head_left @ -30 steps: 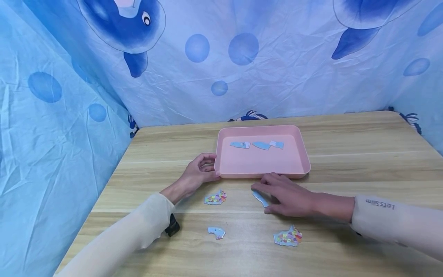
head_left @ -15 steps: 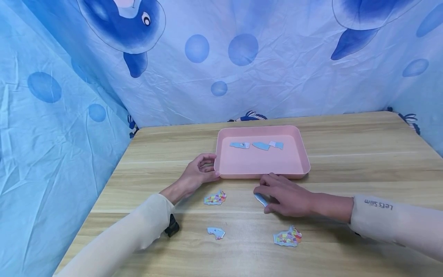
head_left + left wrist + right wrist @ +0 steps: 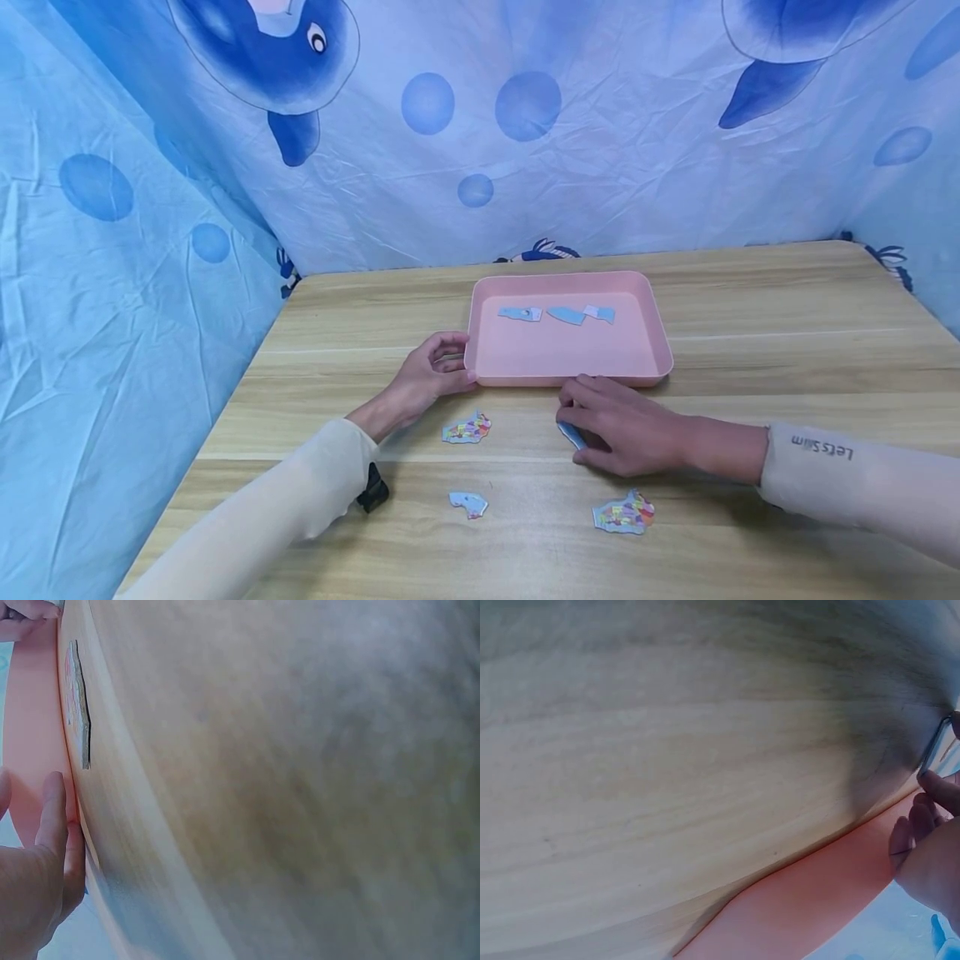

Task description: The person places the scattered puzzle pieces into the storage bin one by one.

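The pink tray (image 3: 570,382) holds several light-blue puzzle pieces (image 3: 566,315) along its far side. My left hand (image 3: 427,375) rests against the tray's left wall near the front corner, fingers bent; the left wrist view shows the fingertips of this hand (image 3: 37,877) touching the pink wall. My right hand (image 3: 630,425), in front of the tray, pinches a narrow light-blue piece (image 3: 572,435) between thumb and fingers, most of it hidden under the hand. In the right wrist view, the right hand (image 3: 934,832) holds that piece (image 3: 934,746) by its ends, tilted off the table.
A colourful piece (image 3: 467,428) lies in front of the tray's left part, a small blue one (image 3: 468,503) nearer me, and another colourful piece (image 3: 624,512) below my right hand. A blue patterned cloth (image 3: 480,150) hangs behind the wooden table (image 3: 360,317).
My right hand has shifted slightly right with the narrow piece, its fingers closing further around it, so less of the piece shows. The left hand and the tray have stayed put.
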`<state>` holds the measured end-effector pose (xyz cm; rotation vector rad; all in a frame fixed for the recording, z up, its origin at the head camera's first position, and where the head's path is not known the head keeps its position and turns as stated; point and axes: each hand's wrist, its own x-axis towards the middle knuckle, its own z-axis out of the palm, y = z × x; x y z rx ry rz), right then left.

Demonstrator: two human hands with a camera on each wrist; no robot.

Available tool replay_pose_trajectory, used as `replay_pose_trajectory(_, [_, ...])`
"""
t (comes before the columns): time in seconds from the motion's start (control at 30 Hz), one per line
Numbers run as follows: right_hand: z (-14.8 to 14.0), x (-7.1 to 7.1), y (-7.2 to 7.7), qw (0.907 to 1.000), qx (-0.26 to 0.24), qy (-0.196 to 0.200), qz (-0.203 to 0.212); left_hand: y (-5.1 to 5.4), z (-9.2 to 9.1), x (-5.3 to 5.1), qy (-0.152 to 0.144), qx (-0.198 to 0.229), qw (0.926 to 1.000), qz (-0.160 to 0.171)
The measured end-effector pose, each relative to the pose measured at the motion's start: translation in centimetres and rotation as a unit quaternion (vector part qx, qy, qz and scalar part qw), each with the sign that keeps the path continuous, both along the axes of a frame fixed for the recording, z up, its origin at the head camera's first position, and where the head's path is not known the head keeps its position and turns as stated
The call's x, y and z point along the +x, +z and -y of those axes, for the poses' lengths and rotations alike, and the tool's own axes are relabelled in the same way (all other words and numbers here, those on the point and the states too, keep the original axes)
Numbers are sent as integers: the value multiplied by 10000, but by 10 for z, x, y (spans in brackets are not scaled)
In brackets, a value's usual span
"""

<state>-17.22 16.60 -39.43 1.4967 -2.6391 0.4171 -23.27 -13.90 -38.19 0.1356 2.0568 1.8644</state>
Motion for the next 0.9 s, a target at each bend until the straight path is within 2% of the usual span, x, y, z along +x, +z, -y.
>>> replay_pose_trajectory(0.27, [-2,-3,-1,9983,-131,378,-417,0,0,-1,-40,-53,10000,-58])
replay_pose_trajectory(0.57, [0,-3,-2,9964,-340,536,-568,0,1,-1,-32,22,10000,-21])
replay_pose_trajectory(0.7, [4,-4,4,9956,-501,519,-605,-1,1,-1,-32,23,10000,-23])
replay_pose_trajectory(0.9, [13,-7,20,9947,-821,462,-399,-2,0,0,-3,37,10000,21])
